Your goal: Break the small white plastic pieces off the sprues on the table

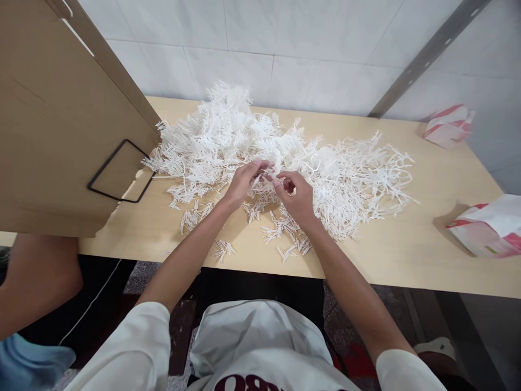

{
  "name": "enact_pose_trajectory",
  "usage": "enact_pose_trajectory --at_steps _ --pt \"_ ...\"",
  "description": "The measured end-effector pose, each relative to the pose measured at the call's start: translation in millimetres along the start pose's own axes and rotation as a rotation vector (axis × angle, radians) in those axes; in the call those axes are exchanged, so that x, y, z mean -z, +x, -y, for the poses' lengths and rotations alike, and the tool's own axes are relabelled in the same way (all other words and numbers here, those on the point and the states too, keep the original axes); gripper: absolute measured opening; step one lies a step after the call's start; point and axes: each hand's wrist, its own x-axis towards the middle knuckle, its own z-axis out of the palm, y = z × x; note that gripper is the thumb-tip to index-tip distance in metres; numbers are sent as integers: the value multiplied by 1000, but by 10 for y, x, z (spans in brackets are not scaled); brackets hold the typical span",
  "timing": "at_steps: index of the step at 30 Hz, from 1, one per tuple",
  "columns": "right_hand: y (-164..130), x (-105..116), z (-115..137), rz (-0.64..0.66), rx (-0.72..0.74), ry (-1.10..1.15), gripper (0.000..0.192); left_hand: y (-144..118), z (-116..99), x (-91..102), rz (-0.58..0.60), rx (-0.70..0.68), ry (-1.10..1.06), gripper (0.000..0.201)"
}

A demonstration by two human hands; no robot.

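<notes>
1. Head view: both hands meet at the near edge of the pile of white plastic sprigs (280, 157). The left hand (244, 182) and right hand (296, 196) each pinch one sprig (266, 176) between fingertips, held just above the counter (407, 255). The grip at both ends looks suited to snapping or pulling the piece apart.
2. The pile is one big heap, mid-counter, against the tiled wall; the pieces are too many to count. It sits within arm's reach, so the hands can pick from its front.
3. Small bundles (285, 231) lie scattered between the pile and the near counter edge, roughly eight to ten. They lie apart from the heap, probably sorted output.
4. One cardboard box flap (61, 125) with a black rectangle outline, at left, overhangs the counter.
5. Two red-and-white paper bags: one far right (448, 126) by the wall, one (488, 228) at the right edge, both well apart from the pile.
6. Another person's bare arm (36, 277) is at lower left, below the box.
</notes>
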Motion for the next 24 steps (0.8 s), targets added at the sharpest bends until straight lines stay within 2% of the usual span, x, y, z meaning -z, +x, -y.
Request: enact_pose_trajectory --at_steps 4,7,9,12,14,15,17,19,20,24 --pt "16 -7 27 82 -196 225 29 -25 58 2 124 -152 286 38" --pt "19 -22 40 73 -245 287 28 -50 57 -28 165 -290 427 38" --pt "22 -18 50 59 -231 315 28 -68 26 -49 106 -375 492 39" --pt "26 10 76 -20 -204 336 24 -80 -25 -46 -72 -434 531 46" --pt "31 36 93 -106 -178 358 21 -75 -39 -22 -150 -409 556 43" --pt "34 49 98 -147 -160 380 19 -70 -39 -12 -132 -368 578 39" --pt "37 73 95 -186 -128 441 17 -66 -30 -7 -10 -253 624 36" --pt "36 91 84 -158 -117 479 16 -75 -22 -31 120 -160 631 38" --pt "34 98 78 -132 -115 480 17 -85 -21 -50 148 -139 615 39" --pt "22 114 62 -84 -68 428 18 -122 -31 -96 103 -175 437 36"
